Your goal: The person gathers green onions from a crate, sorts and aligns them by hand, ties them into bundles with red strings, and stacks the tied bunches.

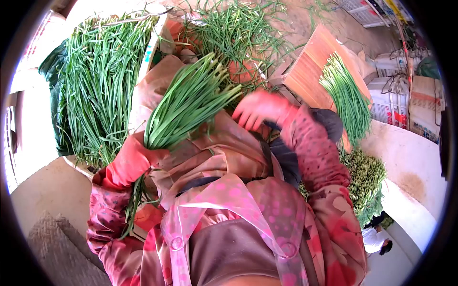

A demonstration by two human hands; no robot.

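Observation:
My left hand [132,159], in a red glove, is closed around the leafy end of a bunch of green chives [183,105]. The bunch slants up and right over my lap, its pale stem ends fanned out, and a few long leaves hang below the fist. My right hand [262,110], also red-gloved and blurred by motion, is just right of those stem ends. Its fingers look apart, with nothing visible in them. Under the bunch, a brown apron [229,159] covers my lap.
At left, a large heap of chives [102,90] fills a container. Loose chives [238,31] lie scattered ahead. A neat bunch [348,97] rests on a tilted wooden board [310,66] at right, with more stacked bundles [365,178] below. White crates [389,102] stand far right.

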